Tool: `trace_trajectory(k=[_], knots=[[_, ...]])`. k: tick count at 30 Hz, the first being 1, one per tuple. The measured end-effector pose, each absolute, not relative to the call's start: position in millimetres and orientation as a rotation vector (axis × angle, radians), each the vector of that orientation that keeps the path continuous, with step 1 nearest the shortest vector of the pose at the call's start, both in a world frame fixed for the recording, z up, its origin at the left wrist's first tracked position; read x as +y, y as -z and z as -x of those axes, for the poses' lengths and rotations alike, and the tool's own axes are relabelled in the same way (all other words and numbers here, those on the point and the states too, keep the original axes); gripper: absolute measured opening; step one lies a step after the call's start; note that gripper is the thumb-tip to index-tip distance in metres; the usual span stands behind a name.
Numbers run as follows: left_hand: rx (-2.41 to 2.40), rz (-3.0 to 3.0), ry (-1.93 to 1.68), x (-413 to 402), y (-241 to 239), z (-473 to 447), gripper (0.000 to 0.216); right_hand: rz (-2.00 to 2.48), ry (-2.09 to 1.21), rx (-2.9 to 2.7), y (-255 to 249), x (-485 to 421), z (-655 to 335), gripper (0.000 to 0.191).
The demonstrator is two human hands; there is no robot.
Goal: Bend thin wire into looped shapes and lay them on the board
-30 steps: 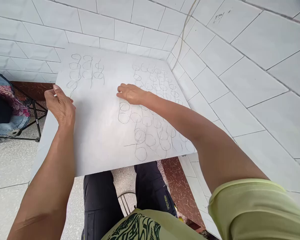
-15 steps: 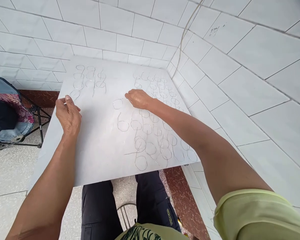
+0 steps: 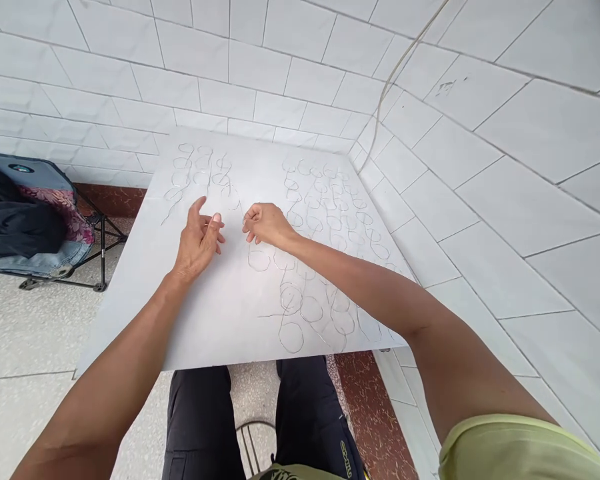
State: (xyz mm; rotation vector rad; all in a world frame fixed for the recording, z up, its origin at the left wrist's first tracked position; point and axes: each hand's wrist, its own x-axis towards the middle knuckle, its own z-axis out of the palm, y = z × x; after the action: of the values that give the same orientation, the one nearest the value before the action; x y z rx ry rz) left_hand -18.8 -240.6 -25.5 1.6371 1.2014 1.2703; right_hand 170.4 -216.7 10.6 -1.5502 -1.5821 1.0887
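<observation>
Thin wire pieces, each bent into a loop with a tail, lie over a white tabletop (image 3: 200, 333). My right hand (image 3: 267, 223) is above the middle of the table, its thumb and fingertips pinched on a fine wire loop (image 3: 236, 198) that sticks out to the upper left. Just left of it, my left hand (image 3: 199, 240) hovers with fingers apart and half bent; I see nothing in it. A group of looped wires (image 3: 200, 167) lies at the back left. More looped wires (image 3: 291, 337) spread across the right side, partly behind my right forearm.
White tiled walls (image 3: 260, 60) close in the table's back and right side. A grey cable (image 3: 380, 107) runs down the corner. At left stands a folding chair (image 3: 80, 250) with dark cloth (image 3: 20, 213) on it. My legs (image 3: 200, 413) are under the front edge.
My left hand has moved right from the table's left edge to beside my right hand, its fingers now apart. My right hand has picked up a wire loop. The view has shifted slightly.
</observation>
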Motion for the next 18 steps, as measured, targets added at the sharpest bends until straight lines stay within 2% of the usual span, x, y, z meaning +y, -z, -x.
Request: trace_trajectory(k=[8, 12, 18], knots=[[1.306, -1.392, -1.441, -224.6, 28.4, 30.2, 0.058, 1.231, -1.349, -1.609, -5.9, -249.8, -128.6, 0.012], [1.163, -1.269, -1.358, -221.3, 22.7, 36.5, 0.060, 1.019, -1.576, -1.586, -5.4, -254.9, -127.9, 0.008], [1.265, -1.319, -1.496, -218.6, 30.6, 38.4, 0.043, 1.136, -1.586, -1.534, 0.9, -251.5, -133.3, 0.011]])
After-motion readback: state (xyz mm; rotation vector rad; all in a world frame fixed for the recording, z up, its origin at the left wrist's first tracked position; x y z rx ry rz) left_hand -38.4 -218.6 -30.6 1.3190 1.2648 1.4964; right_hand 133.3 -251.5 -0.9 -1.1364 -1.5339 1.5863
